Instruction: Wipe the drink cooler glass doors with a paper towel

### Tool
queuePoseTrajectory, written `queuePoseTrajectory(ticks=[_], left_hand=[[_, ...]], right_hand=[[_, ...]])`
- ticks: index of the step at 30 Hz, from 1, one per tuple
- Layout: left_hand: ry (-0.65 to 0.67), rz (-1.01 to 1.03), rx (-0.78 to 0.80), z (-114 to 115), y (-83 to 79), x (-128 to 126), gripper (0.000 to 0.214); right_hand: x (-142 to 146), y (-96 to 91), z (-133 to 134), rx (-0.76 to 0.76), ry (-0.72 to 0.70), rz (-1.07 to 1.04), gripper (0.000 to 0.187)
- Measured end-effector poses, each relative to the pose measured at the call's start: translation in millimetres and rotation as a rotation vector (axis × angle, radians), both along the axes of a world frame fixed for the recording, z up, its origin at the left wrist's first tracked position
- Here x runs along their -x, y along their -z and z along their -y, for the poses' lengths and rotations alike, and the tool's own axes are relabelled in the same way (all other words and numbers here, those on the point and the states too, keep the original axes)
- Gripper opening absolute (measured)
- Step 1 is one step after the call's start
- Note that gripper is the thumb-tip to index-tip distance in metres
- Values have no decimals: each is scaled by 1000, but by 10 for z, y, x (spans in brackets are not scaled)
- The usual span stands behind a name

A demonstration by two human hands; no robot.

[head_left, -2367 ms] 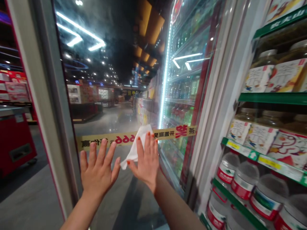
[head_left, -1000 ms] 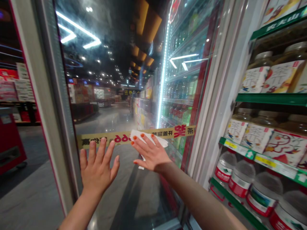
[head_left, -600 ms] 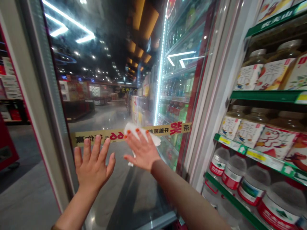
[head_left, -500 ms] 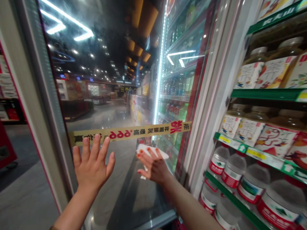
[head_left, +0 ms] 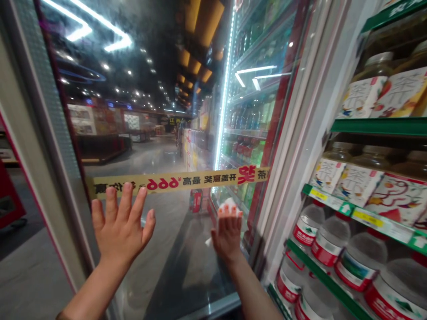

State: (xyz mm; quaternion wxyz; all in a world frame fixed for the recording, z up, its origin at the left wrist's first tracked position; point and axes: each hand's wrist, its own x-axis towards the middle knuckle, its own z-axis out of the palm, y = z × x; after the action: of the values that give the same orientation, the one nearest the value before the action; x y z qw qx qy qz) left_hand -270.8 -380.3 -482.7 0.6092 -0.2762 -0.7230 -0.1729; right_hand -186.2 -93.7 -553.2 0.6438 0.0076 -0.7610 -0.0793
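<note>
Flat against the smooth, reflective glass door [head_left: 160, 111], the left hand [head_left: 122, 224] rests with its fingers spread wide. It sits close to the door's left edge, and its fingertips reach up onto a long, thin yellow paper strip [head_left: 187, 180] printed with red and black characters, which runs straight across the pane from edge to edge. The right hand [head_left: 228, 231] lies toward the door's right edge, below the strip. Its fingers are drawn together and point up, pinning a soft, crumpled white cloth [head_left: 227, 206] to the glass. The nails on this hand are painted orange-red.

Beside the door's pale frame, green-edged shelves [head_left: 378, 126] hold rounded clear plastic water bottles [head_left: 336, 249] with red labels, and above them squat tea bottles [head_left: 362, 95] in pale illustrated wrappers.

Most of the cloth is covered by the right hand: only a rumpled tuft shows above the fingertips, and a small pale corner by the heel of the palm. Whether the thumb hooks around it cannot be told. Both forearms are cut off by the lower edge of the view. Ceiling lights glare across the upper glass and blur what stands behind it, and the print on the strip reads mirrored. The far right bottles are cropped.
</note>
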Motion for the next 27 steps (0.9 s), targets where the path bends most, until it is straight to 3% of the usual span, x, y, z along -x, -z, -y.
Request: queuePoseTrajectory(ticks=[3, 5, 6, 8, 10, 11, 13, 15, 17, 18, 20, 22, 24, 25, 27], left_hand=[[-11, 0, -16, -25, -8, -14, 92], [-21, -13, -17, -33, -25, -27, 92], [-25, -24, -12, -35, -35, -33, 92], [-34, -54, 3, -37, -51, -45, 93], [-48, -84, 9, -41, -55, -51, 93], [-55, -92, 8, -45, -53, -51, 93], [-64, -93, 2, -54, -43, -49, 93], [-66, -81, -8, -63, -32, -47, 94], [-62, -79, -22, -67, -26, -48, 94], [-61, -82, -26, -67, -26, -49, 93], [-61, -93, -15, -63, -26, -49, 93], [-69, -93, -4, -56, -24, -45, 94], [-70, -86, -5, -48, -21, -36, 94], [-65, -82, -7, -44, -20, -31, 94], [-48, -74, -6, -36, -21, -26, 93]], right_hand=[[63, -487, -259, 280, 93, -101, 72], [189, -760, -109, 368, 103, -114, 75], [242, -805, 31, 334, 80, -76, 77], [287, -684, 301, 117, -14, 42, 77], [244, -396, 380, -86, -103, 122, 74], [201, -264, 317, -103, -120, 126, 73], [115, -167, 45, 51, -93, 57, 75], [82, -334, -246, 303, -49, -60, 75], [128, -631, -354, 470, -21, -158, 73], [171, -755, -311, 487, -12, -174, 73], [262, -839, -71, 378, -22, -127, 76], [317, -675, 224, 138, -82, -14, 77], [313, -387, 390, -59, -145, 78, 75], [290, -263, 395, -90, -151, 93, 74], [219, -166, 269, 7, -109, 51, 73]])
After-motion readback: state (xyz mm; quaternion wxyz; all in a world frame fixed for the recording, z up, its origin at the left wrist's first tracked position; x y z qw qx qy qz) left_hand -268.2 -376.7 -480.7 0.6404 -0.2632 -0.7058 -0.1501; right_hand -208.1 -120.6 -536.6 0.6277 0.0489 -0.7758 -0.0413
